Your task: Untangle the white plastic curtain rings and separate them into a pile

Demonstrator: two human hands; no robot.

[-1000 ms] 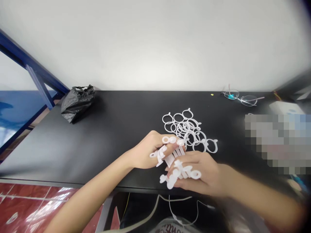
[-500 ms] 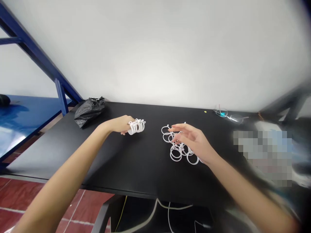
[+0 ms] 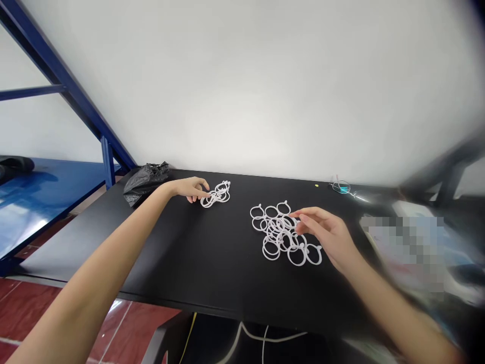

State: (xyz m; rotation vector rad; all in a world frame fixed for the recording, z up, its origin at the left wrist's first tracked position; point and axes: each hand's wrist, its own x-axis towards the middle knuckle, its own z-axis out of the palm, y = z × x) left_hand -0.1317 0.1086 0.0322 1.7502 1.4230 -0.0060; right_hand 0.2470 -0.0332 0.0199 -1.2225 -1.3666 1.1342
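Note:
Several white curtain rings with small eyelets lie in a loose, overlapping cluster on the black table. My left hand is just left of that cluster, fingers apart, its fingertips close to or touching the nearest ring. A larger, flat-spread pile of the same white rings lies right of the table's middle. Over the right edge of this pile hovers my right hand, its fingers loosely bent and parted, with nothing visible in them.
A crumpled black plastic bag rests at the table's back left. Toward the back right are clear-looking eyeglasses and a tiny yellow-green bit. Blurred packages lie at the right. A white wall rises behind, and cables hang below.
My left hand has let go of its bunch of curtain rings, which now lie spread on the table. My right hand has drawn back to the right, uncovering more of the larger pile.

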